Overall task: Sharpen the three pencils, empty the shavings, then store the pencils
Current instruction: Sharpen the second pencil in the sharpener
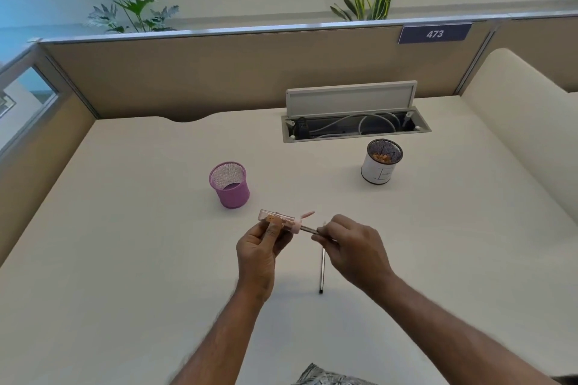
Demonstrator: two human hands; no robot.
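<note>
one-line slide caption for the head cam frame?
Left hand grips the sharpener, right hand holds a pencil in it; a second pencil lies on the desk, pink cup and shavings cup beyond.

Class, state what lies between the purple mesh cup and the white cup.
Nothing: the head view shows bare desk between the purple mesh cup and the white cup.

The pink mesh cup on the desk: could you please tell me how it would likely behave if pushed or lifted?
The pink mesh cup is probably light: its wall is open mesh and nothing shows inside. A push near the rim might tip it; a low one likely slides it over the smooth desk. Its clean round rim suggests stiffness.
</note>
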